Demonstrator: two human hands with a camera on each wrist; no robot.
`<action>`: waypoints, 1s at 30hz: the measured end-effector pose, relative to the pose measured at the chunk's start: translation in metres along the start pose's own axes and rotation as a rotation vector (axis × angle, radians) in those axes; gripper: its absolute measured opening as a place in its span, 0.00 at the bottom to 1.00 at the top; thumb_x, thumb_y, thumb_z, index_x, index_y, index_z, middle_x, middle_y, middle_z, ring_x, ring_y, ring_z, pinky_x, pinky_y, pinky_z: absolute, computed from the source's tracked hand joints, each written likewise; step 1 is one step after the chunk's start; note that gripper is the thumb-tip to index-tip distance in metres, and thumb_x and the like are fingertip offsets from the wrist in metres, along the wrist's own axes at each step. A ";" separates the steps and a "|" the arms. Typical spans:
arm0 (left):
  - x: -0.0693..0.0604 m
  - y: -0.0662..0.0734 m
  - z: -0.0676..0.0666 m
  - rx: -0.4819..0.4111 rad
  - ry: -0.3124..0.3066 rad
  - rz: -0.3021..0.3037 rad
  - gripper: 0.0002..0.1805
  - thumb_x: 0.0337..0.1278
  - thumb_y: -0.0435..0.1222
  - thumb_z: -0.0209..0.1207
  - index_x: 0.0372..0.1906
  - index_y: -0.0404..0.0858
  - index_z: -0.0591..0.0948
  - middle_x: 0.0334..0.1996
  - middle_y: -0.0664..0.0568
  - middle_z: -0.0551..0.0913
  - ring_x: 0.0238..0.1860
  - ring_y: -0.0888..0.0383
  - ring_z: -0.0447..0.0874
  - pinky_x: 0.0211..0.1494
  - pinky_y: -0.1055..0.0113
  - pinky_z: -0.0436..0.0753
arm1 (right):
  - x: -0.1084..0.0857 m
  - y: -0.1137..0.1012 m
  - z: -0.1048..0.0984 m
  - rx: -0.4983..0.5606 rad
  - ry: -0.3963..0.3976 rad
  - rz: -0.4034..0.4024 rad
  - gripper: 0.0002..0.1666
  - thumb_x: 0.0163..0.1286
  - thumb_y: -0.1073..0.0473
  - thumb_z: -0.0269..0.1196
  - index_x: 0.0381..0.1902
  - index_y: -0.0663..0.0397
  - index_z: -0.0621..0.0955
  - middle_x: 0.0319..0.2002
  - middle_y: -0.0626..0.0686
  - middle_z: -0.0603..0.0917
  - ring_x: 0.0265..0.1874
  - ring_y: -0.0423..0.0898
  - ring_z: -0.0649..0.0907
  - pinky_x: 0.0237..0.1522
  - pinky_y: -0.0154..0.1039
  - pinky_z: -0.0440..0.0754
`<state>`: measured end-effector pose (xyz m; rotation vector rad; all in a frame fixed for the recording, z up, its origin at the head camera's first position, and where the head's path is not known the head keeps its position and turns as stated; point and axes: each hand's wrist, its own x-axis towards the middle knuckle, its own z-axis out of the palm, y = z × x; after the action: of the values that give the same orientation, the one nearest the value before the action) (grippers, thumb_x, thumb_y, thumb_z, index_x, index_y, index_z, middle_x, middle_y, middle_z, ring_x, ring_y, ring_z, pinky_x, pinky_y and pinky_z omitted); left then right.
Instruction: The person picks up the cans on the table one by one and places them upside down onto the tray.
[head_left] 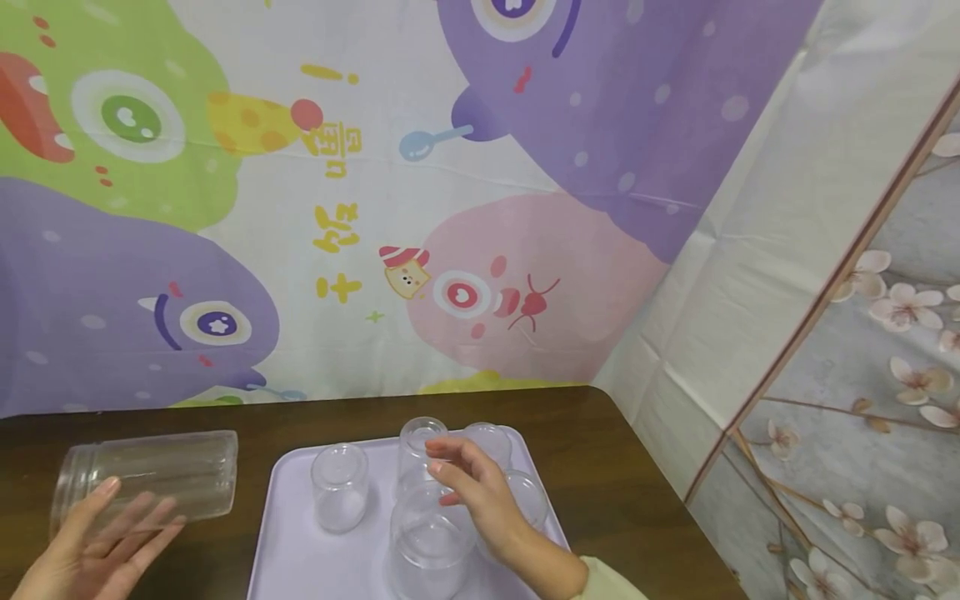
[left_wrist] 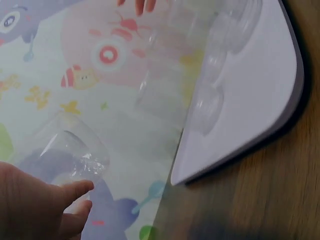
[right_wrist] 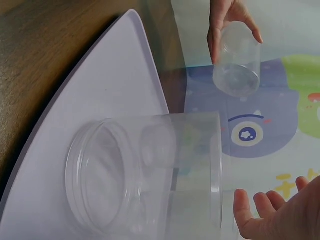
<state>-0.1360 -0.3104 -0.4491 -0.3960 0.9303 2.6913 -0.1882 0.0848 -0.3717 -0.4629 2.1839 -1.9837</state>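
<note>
My left hand (head_left: 112, 546) holds a clear plastic jar (head_left: 176, 475) on its side at the left of the tray; the right wrist view shows fingers and thumb on opposite sides of that jar. Over the tray's right part hovers my right hand (head_left: 480, 492), fingers loosely bent around nothing. Beneath and beside it stands a large clear jar (head_left: 431, 546), its threaded mouth down on the tray in the right wrist view. Further clear jars (head_left: 487, 437) stand behind it, partly covered by the right hand. A smaller clear jar (head_left: 340, 492) stands alone on the tray's left side.
The pale purple tray (head_left: 288, 533) lies on a dark brown wooden table (head_left: 637, 500). Behind the table hangs a cloth with cartoon monsters (head_left: 360, 208). A flower-patterned curtain (head_left: 862, 417) is at the right.
</note>
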 end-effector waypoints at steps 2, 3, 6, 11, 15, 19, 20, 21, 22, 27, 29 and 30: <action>-0.002 -0.003 0.005 0.004 -0.010 -0.007 0.47 0.63 0.61 0.44 0.54 0.73 0.13 0.68 0.68 0.18 0.42 0.58 0.83 0.70 0.70 0.65 | 0.000 -0.001 0.002 0.021 0.004 0.001 0.24 0.65 0.54 0.56 0.56 0.62 0.74 0.58 0.65 0.74 0.47 0.38 0.77 0.42 0.40 0.80; -0.002 -0.005 0.007 0.012 -0.021 -0.005 0.47 0.63 0.61 0.43 0.54 0.73 0.12 0.69 0.67 0.17 0.43 0.58 0.83 0.70 0.69 0.65 | 0.001 -0.001 0.004 0.033 0.006 0.005 0.24 0.65 0.54 0.56 0.56 0.62 0.74 0.58 0.64 0.74 0.48 0.38 0.77 0.42 0.40 0.80; -0.003 -0.010 0.013 0.057 -0.062 0.005 0.47 0.63 0.62 0.41 0.54 0.70 0.10 0.69 0.63 0.14 0.45 0.59 0.83 0.69 0.66 0.69 | 0.001 -0.003 0.007 0.061 0.007 0.012 0.25 0.65 0.54 0.56 0.56 0.63 0.73 0.58 0.65 0.74 0.50 0.41 0.76 0.42 0.40 0.80; -0.004 -0.020 0.022 0.022 -0.110 0.031 0.46 0.65 0.60 0.40 0.55 0.70 0.10 0.71 0.68 0.23 0.50 0.58 0.81 0.70 0.64 0.67 | 0.002 -0.003 0.013 0.090 0.002 0.016 0.25 0.65 0.54 0.55 0.57 0.63 0.73 0.57 0.63 0.74 0.53 0.45 0.76 0.42 0.40 0.80; 0.000 -0.028 0.028 -0.012 -0.114 0.056 0.46 0.66 0.58 0.41 0.57 0.71 0.12 0.72 0.63 0.30 0.51 0.57 0.80 0.72 0.63 0.63 | 0.003 -0.003 0.018 0.119 0.004 0.014 0.25 0.65 0.55 0.55 0.57 0.63 0.73 0.55 0.60 0.77 0.52 0.43 0.76 0.41 0.41 0.81; 0.002 -0.035 0.034 -0.028 -0.159 0.067 0.46 0.67 0.57 0.41 0.58 0.70 0.12 0.67 0.52 0.57 0.53 0.55 0.79 0.72 0.61 0.63 | 0.003 -0.004 0.024 0.147 -0.004 0.019 0.25 0.65 0.55 0.56 0.56 0.63 0.73 0.54 0.58 0.77 0.51 0.41 0.76 0.40 0.41 0.81; 0.002 -0.037 0.035 -0.031 -0.181 0.068 0.46 0.67 0.57 0.41 0.58 0.69 0.12 0.63 0.52 0.64 0.53 0.55 0.79 0.72 0.60 0.63 | 0.004 -0.004 0.025 0.150 -0.007 0.020 0.26 0.64 0.54 0.56 0.56 0.63 0.73 0.54 0.58 0.77 0.51 0.41 0.76 0.40 0.40 0.81; 0.002 -0.038 0.037 -0.034 -0.204 0.071 0.45 0.67 0.56 0.40 0.58 0.69 0.12 0.56 0.56 0.71 0.54 0.54 0.78 0.72 0.60 0.64 | 0.004 -0.004 0.026 0.155 -0.011 0.023 0.26 0.64 0.54 0.56 0.56 0.63 0.73 0.54 0.58 0.77 0.51 0.41 0.76 0.40 0.40 0.81; 0.002 -0.039 0.039 -0.037 -0.219 0.071 0.45 0.68 0.56 0.39 0.58 0.69 0.12 0.51 0.58 0.75 0.55 0.54 0.78 0.71 0.59 0.65 | 0.004 -0.005 0.027 0.160 -0.014 0.026 0.26 0.64 0.54 0.56 0.56 0.63 0.73 0.54 0.58 0.77 0.50 0.41 0.76 0.40 0.40 0.80; 0.001 -0.045 0.049 -0.030 -0.219 0.072 0.45 0.68 0.56 0.39 0.59 0.67 0.12 0.46 0.58 0.78 0.55 0.55 0.78 0.70 0.60 0.68 | 0.004 -0.005 0.032 0.186 -0.029 0.037 0.26 0.64 0.53 0.55 0.56 0.64 0.73 0.52 0.59 0.78 0.46 0.40 0.76 0.39 0.38 0.81; 0.001 -0.047 0.053 -0.022 -0.186 0.061 0.46 0.67 0.56 0.40 0.60 0.66 0.12 0.51 0.57 0.73 0.54 0.56 0.79 0.70 0.62 0.68 | 0.004 -0.005 0.034 0.194 -0.033 0.037 0.27 0.64 0.53 0.55 0.56 0.65 0.73 0.52 0.59 0.78 0.45 0.40 0.76 0.39 0.38 0.81; 0.001 -0.047 0.055 -0.025 -0.174 0.054 0.46 0.67 0.56 0.40 0.61 0.66 0.13 0.51 0.57 0.72 0.54 0.56 0.79 0.70 0.62 0.68 | 0.004 -0.006 0.034 0.197 -0.034 0.035 0.27 0.64 0.53 0.55 0.56 0.65 0.73 0.52 0.58 0.78 0.45 0.40 0.76 0.39 0.38 0.81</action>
<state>-0.1301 -0.2397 -0.4340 -0.1403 0.8694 2.7357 -0.1803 0.0507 -0.3695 -0.4230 1.9370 -2.1281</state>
